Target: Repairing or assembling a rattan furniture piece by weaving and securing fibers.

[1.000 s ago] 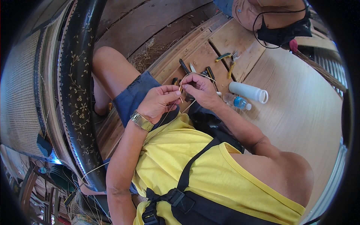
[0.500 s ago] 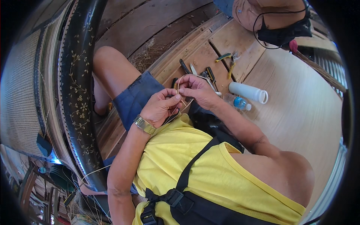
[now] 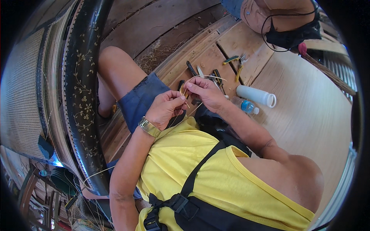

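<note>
While pinched, cane strip apparently spans left hand, right hand.

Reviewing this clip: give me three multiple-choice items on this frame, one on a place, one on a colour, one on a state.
1. Where does the white tube lie?
A. on the wooden floor, to the right of the hands
B. on the person's lap
C. on the black chair frame

2. What colour is the person's top?
A. red
B. yellow
C. white

3. What are the left hand and right hand doing?
A. resting flat on the floor
B. hanging apart, holding nothing
C. close together, pinching a thin pale strand

Answers: 1 A, the tube rests on the boards; 2 B, the top is yellow; 3 C, both hands' fingertips meet at the strand.
</note>
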Tool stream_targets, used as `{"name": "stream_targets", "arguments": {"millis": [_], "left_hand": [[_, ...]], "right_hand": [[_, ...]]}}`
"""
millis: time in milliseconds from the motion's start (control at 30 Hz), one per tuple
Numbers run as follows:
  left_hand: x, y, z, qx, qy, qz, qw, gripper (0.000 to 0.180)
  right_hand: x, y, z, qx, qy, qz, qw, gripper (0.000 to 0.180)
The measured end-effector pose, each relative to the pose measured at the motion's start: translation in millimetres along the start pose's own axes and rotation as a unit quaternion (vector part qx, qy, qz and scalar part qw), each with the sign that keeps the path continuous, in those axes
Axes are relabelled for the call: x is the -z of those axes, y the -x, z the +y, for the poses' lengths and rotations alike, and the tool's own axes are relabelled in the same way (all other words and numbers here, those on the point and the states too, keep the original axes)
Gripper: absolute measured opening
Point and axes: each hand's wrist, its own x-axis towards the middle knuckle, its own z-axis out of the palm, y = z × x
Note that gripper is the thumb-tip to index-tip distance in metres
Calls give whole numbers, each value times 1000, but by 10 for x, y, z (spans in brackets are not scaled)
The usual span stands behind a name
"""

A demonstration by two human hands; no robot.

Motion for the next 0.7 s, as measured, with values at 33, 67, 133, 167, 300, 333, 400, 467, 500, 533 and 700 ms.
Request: {"name": "stream_targets", "arguments": {"millis": [33, 67, 133, 167, 300, 333, 400, 467, 500, 533, 700], "left_hand": [[7, 6, 7, 0, 0, 1, 1000, 13], [21, 16, 15, -3, -3, 5, 1000, 13], [26, 41, 26, -6, -4, 8, 1000, 14], [23, 57, 29, -5, -9, 5, 1000, 14], [35, 136, 12, -3, -15, 3, 1000, 13], [34, 152, 20, -3, -15, 2, 1000, 13], [20, 184, 43, -12, 19, -8, 1000, 11], [4, 203, 42, -16, 37, -19, 999, 12], [-2, 204, 43, -19, 54, -30, 998, 14], [-8, 207, 47, -19, 54, -30, 998, 14], [-17, 274, 121, -17, 69, -30, 997, 13]], "right_hand": [[-30, 3, 2, 1, -24, 17, 1000, 14], [-56, 5, 10, 1, -48, 35, 998, 13], [-90, 12, 24, 11, -49, 44, 998, 13], [-108, 16, 34, 20, -51, 52, 997, 12], [-158, 17, 96, 91, -53, 52, 993, 11], [-157, 23, 84, 94, -72, 38, 992, 10], [-156, 21, 89, 95, -90, 23, 991, 10], [-160, 0, 125, 86, -193, -20, 977, 10], [-177, 2, 132, 86, -192, -19, 977, 10], [-201, 13, 143, 91, -228, -36, 969, 9], [-243, 29, 128, 94, -289, -90, 948, 11]]}}
